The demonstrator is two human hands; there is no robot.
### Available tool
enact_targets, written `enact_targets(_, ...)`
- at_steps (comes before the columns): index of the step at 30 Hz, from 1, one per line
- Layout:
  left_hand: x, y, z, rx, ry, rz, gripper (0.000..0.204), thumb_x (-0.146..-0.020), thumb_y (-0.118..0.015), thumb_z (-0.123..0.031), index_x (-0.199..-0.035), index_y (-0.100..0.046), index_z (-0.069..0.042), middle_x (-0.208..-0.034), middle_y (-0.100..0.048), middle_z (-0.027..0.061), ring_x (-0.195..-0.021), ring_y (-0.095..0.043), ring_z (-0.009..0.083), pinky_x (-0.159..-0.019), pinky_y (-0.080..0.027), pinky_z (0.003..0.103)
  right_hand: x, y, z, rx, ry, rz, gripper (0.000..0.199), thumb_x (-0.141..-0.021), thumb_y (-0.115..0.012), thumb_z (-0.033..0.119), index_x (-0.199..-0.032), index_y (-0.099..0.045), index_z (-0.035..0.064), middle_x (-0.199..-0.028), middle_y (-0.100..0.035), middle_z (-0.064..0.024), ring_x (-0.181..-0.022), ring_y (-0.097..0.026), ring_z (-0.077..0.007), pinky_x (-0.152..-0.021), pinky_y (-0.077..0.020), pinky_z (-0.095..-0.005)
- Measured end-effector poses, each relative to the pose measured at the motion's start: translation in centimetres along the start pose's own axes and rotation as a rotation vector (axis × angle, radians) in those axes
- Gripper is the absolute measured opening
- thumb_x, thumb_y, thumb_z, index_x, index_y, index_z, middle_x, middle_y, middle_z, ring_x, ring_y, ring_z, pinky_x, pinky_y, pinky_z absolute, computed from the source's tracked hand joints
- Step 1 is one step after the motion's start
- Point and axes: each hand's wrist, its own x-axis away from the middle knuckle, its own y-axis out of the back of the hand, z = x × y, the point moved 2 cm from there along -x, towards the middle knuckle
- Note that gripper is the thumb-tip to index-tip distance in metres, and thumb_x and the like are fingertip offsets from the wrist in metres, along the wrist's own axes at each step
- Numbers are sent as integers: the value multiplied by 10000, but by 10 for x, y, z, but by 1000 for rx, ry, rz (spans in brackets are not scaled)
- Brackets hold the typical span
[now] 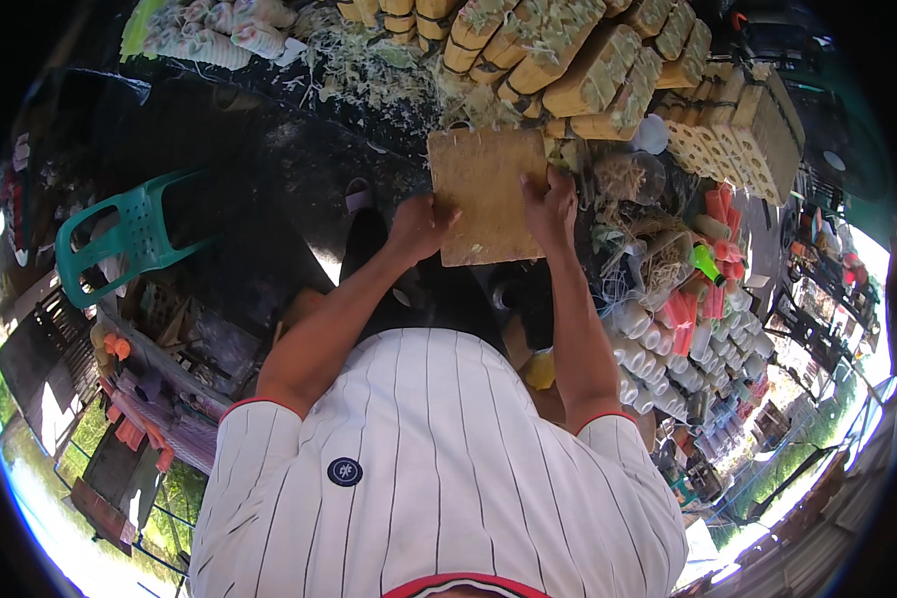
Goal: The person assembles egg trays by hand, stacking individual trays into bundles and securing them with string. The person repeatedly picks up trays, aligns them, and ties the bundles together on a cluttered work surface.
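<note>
Outdoor yard, stacked bundled blocks [588, 70] far. Left hand [419, 227] and right hand [551, 207] each clamp a side edge of the brown slab [483, 189]; keep grip even, slab level.

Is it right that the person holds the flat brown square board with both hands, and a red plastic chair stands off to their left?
Not quite. The plastic chair is green, not red, as the head view shows. The rest holds: the left hand and the right hand both grip the flat brown square board, and the chair stands off to the person's left.
</note>
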Motion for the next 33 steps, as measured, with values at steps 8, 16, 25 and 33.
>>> enact_targets(8, -19, -4, -7, -201, -43, -24, 452, -950, -765, -392, -898, -698, 52, -797, -714, 235, -852, -727, 451, -720, -538, 511, -23, -25, -18, 173, 22, 45, 492, -980, -747, 311, -1281, -658, -67, -1197, -627, -265, -1118, -606, -449, -975, -484, -536)
enact_targets(16, -15, -8, 9, -45, 7, -22, 467, -995, -723, -404, -1149, -665, 32, -1064, -721, 268, -1041, -717, 408, -880, -552, 478, -9, -22, -13, 207, 59, 70, 547, -1006, -712, 353, -1320, -631, -88, -1227, -620, -292, -1159, -580, -468, -997, -478, -560)
enact_targets(25, -4, -24, -1, 748, 81, 77, 637, -757, -909, -133, -1288, -616, 61, -1189, -728, 144, -1045, -703, 223, -929, -563, 393, -9, -5, -1, -39, -120, 235, 542, -973, -753, 331, -1357, -609, -23, -1193, -694, -251, -1145, -655, -412, -964, -528, -502)
enact_targets(33, 61, 103, -22, 681, 63, 217, 820, -628, -940, -56, -1355, -588, 79, -1250, -710, 148, -1150, -678, 226, -1040, -523, 359, 37, -12, 42, -1586, -457, 679, 679, -815, -845, 123, -1412, -555, -18, -1293, -691, -132, -1202, -666, -269, -1036, -529, -425)
